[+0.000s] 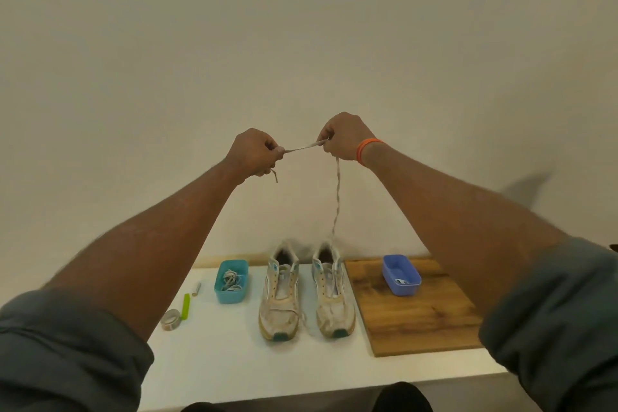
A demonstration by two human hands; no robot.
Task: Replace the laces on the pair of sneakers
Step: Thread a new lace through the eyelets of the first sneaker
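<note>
- Left of the shoes (306,291), on the white surface (234,361), sit a tape roll (171,319), a green stick (185,306) and a small grey item I cannot identify.
- Nearer the shoes on that same side, a teal box (231,281) holds a bundle of pale laces; whether these are old or new cannot be told.
- Both shoes stand side by side, toes toward the person. Their upper eyelets look bare; a short strand lies by the toe of the left shoe, so it may not be fully stripped.
- High above the shoes, the left hand (251,153) is closed, pinching one end of a lace (337,197) between thumb and fingers, a short tail dangling below the fist.
- Between the hands the lace runs taut.
- Above the right shoe, the right hand (343,136), with an orange band at the wrist, is curled round the lace too; the rest hangs down toward that shoe's collar. Whether its low end is free of the shoe is blurred.
- Right of the shoes, a wooden board (414,308) carries a blue box (401,274) with something small inside.
- My reading: unlacing is nearly finished; threading fresh laces into both shoes is all still to do.
</note>
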